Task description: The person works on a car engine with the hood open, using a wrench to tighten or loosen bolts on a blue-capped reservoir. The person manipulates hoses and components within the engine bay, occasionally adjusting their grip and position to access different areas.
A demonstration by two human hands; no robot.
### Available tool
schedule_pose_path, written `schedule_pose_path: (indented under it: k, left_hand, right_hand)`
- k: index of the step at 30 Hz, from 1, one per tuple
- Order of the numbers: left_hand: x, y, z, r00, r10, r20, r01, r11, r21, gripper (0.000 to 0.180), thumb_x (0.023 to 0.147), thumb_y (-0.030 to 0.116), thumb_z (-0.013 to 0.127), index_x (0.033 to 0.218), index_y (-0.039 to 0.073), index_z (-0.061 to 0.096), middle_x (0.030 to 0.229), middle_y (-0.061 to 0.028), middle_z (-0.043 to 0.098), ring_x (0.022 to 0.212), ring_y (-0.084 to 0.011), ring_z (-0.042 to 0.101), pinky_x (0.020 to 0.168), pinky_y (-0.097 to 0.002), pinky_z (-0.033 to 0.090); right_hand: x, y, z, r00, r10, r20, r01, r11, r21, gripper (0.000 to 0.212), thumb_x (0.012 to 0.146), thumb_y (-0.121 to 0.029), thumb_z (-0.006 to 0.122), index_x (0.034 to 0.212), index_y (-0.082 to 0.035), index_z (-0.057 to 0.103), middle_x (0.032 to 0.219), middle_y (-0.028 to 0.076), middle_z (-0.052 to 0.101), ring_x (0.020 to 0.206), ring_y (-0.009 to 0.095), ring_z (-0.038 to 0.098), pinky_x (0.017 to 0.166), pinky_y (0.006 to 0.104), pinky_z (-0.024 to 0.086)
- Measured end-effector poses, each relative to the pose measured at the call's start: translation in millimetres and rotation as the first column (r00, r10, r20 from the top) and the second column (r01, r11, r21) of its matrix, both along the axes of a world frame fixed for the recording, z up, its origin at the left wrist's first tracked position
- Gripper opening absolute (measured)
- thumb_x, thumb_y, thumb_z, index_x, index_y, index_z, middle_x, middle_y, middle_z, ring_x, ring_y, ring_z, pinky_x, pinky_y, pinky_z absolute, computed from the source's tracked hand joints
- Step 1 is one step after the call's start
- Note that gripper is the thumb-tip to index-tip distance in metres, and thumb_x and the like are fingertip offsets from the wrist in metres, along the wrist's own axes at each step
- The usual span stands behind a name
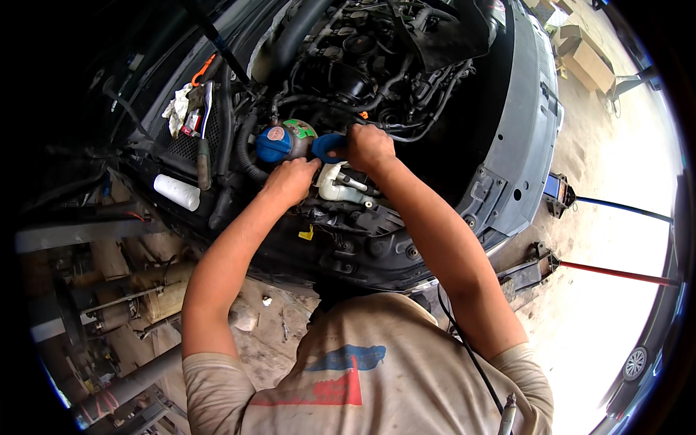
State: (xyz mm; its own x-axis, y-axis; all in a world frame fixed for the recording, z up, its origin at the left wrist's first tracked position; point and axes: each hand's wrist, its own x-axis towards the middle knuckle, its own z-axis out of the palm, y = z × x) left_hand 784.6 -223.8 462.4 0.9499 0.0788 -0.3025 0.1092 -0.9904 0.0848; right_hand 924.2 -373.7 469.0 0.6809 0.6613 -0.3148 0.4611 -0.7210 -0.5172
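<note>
My right hand (371, 148) is closed on a blue ring-shaped piece (328, 146), its fingers curled at the piece's right side. My left hand (291, 181) reaches in from the lower left with fingers bent together near the lower edge of that piece; what they grip, if anything, is hidden. Just beyond my left hand sits a rounded container with a blue cap (274, 145) and a green label (300, 130). A white plastic reservoir neck (332, 185) stands between my two wrists, below the blue piece.
Hoses and the dark engine (355, 76) fill the bay ahead. On the left ledge lie a white cylinder (177, 192), a dark-handled tool (204, 163), crumpled white paper (176, 111) and an orange hook-shaped item (204, 69). A grey front panel (525, 138) borders the right; jacks (558, 192) stand beyond.
</note>
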Motion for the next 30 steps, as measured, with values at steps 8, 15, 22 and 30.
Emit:
schedule_pose_path:
  k: [8,15,22,30]
  left_hand:
    - [4.8,0.3,12.2,0.999,-0.035,-0.017,0.034,0.998,-0.06,0.044,0.073,0.017,0.08,0.11,0.003,0.059,0.102,-0.0183,0.067,0.096,-0.0392,0.067,0.079,-0.0474,0.056]
    - [3.2,3.7,-2.4,1.0,0.008,-0.003,-0.008,0.998,-0.066,0.047,0.074,0.022,0.082,0.111,0.003,0.061,0.1,-0.0181,0.067,0.093,-0.0393,0.066,0.077,-0.047,0.055]
    - [2.9,-1.5,0.1,0.998,0.053,-0.024,-0.054,0.995,-0.083,0.043,0.076,0.018,0.08,0.111,0.004,0.061,0.102,-0.018,0.066,0.095,-0.0392,0.066,0.079,-0.0479,0.055]
    - [4.5,-2.1,-2.2,0.995,0.085,-0.041,-0.089,0.992,-0.091,0.042,0.077,0.015,0.079,0.113,0.005,0.06,0.104,-0.0194,0.066,0.098,-0.041,0.064,0.081,-0.0497,0.054]
  right_hand:
    - [9.7,9.4,-13.3,1.0,-0.01,-0.014,0.009,0.999,-0.04,0.061,0.071,-0.052,0.082,0.105,-0.003,0.072,0.106,0.017,0.071,0.102,0.032,0.069,0.087,0.0401,0.056]
    - [21.5,5.8,-28.4,0.994,0.079,0.079,-0.074,0.995,-0.067,0.079,0.068,-0.066,0.077,0.122,-0.011,0.063,0.103,0.018,0.071,0.099,0.035,0.068,0.082,0.043,0.056]
    - [22.6,14.8,-31.2,0.995,0.049,0.083,-0.042,0.995,-0.093,0.077,0.067,-0.063,0.08,0.125,-0.014,0.063,0.107,0.016,0.071,0.101,0.035,0.068,0.082,0.0439,0.056]
    - [21.5,17.7,-11.6,0.996,0.055,0.07,-0.05,0.995,-0.082,0.069,0.066,-0.058,0.082,0.104,-0.001,0.071,0.103,0.018,0.071,0.1,0.034,0.069,0.084,0.0418,0.056]
